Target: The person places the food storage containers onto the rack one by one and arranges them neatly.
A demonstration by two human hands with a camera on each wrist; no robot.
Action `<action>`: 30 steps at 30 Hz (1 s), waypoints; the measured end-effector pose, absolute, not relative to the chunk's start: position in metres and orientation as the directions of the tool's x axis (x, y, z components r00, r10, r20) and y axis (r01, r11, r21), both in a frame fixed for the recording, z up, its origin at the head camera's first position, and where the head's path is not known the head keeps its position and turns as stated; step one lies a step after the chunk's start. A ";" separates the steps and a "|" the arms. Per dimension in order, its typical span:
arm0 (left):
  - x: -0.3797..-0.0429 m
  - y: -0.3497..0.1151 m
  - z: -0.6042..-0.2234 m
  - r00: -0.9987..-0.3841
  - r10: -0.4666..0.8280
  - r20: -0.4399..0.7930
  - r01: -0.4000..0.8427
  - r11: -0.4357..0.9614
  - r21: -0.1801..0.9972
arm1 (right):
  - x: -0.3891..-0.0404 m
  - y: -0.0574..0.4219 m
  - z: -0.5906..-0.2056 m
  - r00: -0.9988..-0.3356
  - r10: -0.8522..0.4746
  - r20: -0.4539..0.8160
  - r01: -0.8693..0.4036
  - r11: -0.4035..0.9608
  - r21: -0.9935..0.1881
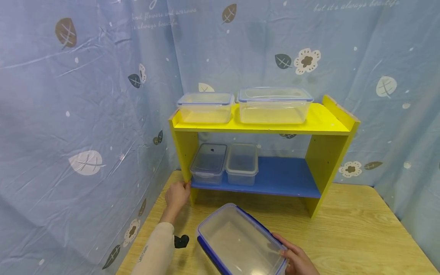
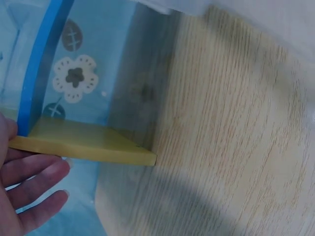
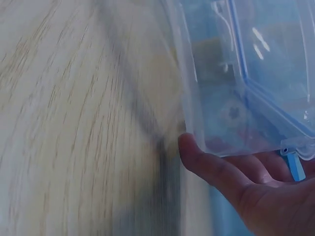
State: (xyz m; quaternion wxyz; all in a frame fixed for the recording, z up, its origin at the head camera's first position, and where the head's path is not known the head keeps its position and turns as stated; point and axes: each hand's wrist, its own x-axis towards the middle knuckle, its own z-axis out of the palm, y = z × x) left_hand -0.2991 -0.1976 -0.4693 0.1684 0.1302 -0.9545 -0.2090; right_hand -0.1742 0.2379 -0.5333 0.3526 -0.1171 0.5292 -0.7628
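Note:
My left hand [image 1: 177,196] pinches the front edge of the yellow side panel [image 2: 83,147] of a small two-tier shelf, at the height of its blue board [image 1: 282,173]. In the left wrist view, the fingers [image 2: 37,172] lie along the panel's outer face. My right hand [image 1: 297,258] grips a clear plastic food container [image 1: 240,236] with a blue-rimmed lid by its right end, tilted in front of the shelf. The right wrist view shows the thumb [image 3: 197,157] at its bottom corner, the other fingers under its side, and a blue clip [image 3: 296,166] hanging loose.
Two lidded clear containers stand on the blue board's left half, one dark-rimmed [image 1: 209,162], one pale-lidded [image 1: 242,164]. Two more, a smaller [image 1: 205,109] and a larger [image 1: 275,107], sit on the yellow top board [image 1: 319,118]. Patterned curtains [image 1: 103,95] enclose the wooden table [image 1: 371,229].

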 end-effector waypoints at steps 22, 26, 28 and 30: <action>-0.298 -0.198 -0.468 -0.911 -0.305 0.278 -0.160 0.882 0.444 | -0.163 0.251 -0.490 -0.767 -0.624 -0.149 0.399 -0.282 -0.873; -0.298 -0.199 -0.466 -0.910 -0.297 0.291 -0.148 0.885 0.442 | -0.161 0.255 -0.482 -0.764 -0.638 -0.097 0.386 -0.332 -0.861; -0.299 -0.199 -0.465 -0.908 -0.295 0.297 -0.144 0.886 0.441 | -0.160 0.257 -0.478 -0.765 -0.640 -0.075 0.378 -0.353 -0.856; -0.299 -0.199 -0.464 -0.909 -0.292 0.297 -0.141 0.886 0.442 | -0.159 0.259 -0.474 -0.773 -0.631 -0.068 0.371 -0.362 -0.855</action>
